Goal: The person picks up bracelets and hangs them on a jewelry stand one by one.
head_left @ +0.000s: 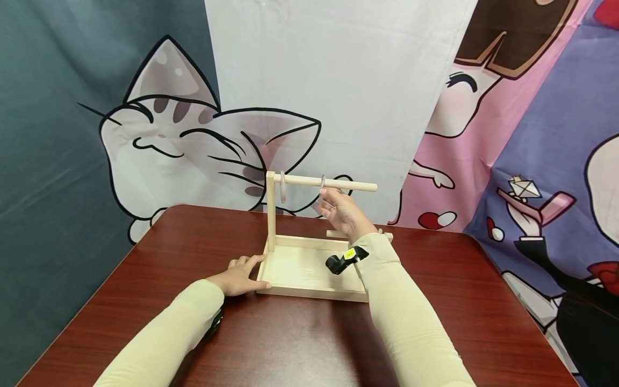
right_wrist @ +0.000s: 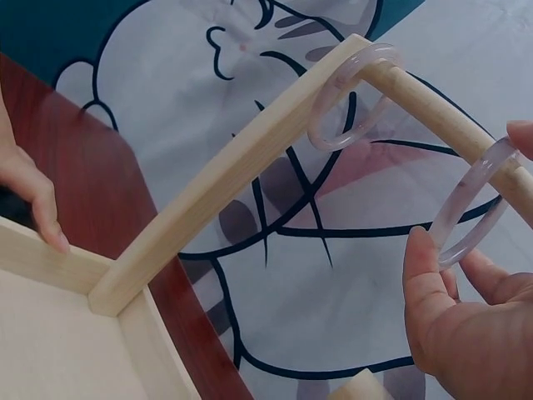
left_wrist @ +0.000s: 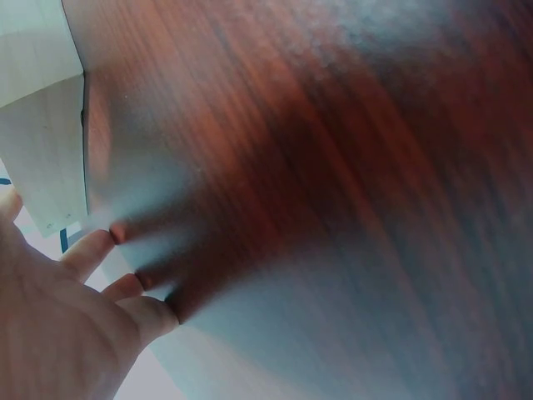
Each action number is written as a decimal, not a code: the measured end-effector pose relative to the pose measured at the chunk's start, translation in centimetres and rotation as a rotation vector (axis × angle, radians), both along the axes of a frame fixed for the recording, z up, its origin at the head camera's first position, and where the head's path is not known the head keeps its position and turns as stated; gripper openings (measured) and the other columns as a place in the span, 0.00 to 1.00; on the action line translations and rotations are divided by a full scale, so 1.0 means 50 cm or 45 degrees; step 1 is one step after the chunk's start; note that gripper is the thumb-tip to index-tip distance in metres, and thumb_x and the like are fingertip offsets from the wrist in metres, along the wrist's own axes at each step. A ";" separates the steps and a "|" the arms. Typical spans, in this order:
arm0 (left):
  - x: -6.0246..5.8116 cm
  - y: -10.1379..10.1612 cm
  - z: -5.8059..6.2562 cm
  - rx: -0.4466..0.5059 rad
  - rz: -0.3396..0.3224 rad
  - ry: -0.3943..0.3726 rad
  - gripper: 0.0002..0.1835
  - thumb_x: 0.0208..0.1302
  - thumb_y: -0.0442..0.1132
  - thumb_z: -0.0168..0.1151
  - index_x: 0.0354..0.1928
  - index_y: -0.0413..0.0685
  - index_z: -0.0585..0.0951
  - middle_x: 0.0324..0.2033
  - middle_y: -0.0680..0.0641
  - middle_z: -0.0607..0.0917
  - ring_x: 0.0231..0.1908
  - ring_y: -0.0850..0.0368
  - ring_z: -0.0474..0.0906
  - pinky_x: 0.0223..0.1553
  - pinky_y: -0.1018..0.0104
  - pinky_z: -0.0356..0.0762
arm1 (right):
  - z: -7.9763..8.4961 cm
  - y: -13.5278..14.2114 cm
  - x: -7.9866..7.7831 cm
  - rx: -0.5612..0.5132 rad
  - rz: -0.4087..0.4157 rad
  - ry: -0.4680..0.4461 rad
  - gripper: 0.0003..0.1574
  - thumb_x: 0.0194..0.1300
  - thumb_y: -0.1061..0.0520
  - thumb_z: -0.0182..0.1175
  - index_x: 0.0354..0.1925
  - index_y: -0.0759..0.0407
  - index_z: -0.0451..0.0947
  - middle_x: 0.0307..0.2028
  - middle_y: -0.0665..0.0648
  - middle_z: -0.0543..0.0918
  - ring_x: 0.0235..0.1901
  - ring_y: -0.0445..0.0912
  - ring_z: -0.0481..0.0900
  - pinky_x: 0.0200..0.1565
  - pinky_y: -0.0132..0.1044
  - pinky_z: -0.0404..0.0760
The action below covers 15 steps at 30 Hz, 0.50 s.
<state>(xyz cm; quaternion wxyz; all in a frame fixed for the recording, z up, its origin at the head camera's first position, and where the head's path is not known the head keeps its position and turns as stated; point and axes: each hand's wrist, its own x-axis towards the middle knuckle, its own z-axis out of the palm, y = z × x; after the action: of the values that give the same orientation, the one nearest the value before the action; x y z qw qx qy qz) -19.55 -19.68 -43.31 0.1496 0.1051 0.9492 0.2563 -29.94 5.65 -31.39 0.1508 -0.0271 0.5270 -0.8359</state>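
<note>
A pale wooden stand [head_left: 271, 215] has a tray base, a post at its left and a long rod [head_left: 358, 186] reaching right from the top. My right hand [head_left: 342, 212] pinches a translucent pale bangle [right_wrist: 463, 192] that encircles this rod partway along. Closer to the post, a second bangle [right_wrist: 323, 108] hangs on the same rod, untouched. At the tray's left front corner is my left hand [head_left: 238, 278], fingers spread, thumb on the front rim. Several of its fingertips [left_wrist: 125, 287] reach down to the tabletop in the left wrist view.
Behind my right forearm shows a lower, shorter peg [head_left: 333, 234], partly hidden, with something small and translucent near its right end. The stand sits on a reddish-brown table [head_left: 193, 236]. A cartoon-printed curtain [head_left: 348, 80] hangs behind the table.
</note>
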 end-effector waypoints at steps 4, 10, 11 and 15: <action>0.002 0.001 0.002 0.004 0.003 -0.002 0.47 0.57 0.64 0.63 0.73 0.51 0.58 0.63 0.31 0.63 0.60 0.33 0.58 0.58 0.35 0.60 | 0.000 0.001 -0.001 -0.014 0.007 0.003 0.07 0.64 0.63 0.52 0.41 0.53 0.68 0.42 0.52 0.68 0.46 0.45 0.67 0.66 0.45 0.61; 0.002 0.001 0.000 0.004 0.002 -0.005 0.47 0.57 0.64 0.62 0.73 0.52 0.57 0.63 0.31 0.62 0.60 0.32 0.58 0.58 0.35 0.60 | 0.003 0.004 0.003 -0.012 0.015 0.003 0.07 0.65 0.63 0.51 0.40 0.53 0.69 0.39 0.51 0.70 0.41 0.43 0.69 0.50 0.35 0.75; 0.001 0.000 0.000 0.006 0.002 -0.006 0.47 0.57 0.65 0.62 0.73 0.52 0.57 0.64 0.31 0.62 0.60 0.32 0.58 0.57 0.35 0.61 | 0.004 0.004 0.003 -0.013 0.015 0.003 0.07 0.64 0.63 0.52 0.40 0.53 0.69 0.38 0.51 0.70 0.41 0.43 0.69 0.48 0.34 0.76; -0.001 -0.001 -0.003 0.003 -0.004 -0.003 0.48 0.56 0.65 0.62 0.73 0.51 0.57 0.64 0.31 0.62 0.60 0.31 0.57 0.58 0.35 0.59 | 0.003 0.006 0.003 -0.004 0.013 0.003 0.07 0.64 0.63 0.52 0.40 0.53 0.70 0.39 0.51 0.71 0.41 0.43 0.70 0.49 0.35 0.76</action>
<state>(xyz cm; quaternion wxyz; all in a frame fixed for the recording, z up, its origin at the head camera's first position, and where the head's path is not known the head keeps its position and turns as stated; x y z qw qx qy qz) -19.62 -19.71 -43.45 0.1509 0.1067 0.9485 0.2573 -29.79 5.93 -31.24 0.1544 -0.0312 0.5258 -0.8359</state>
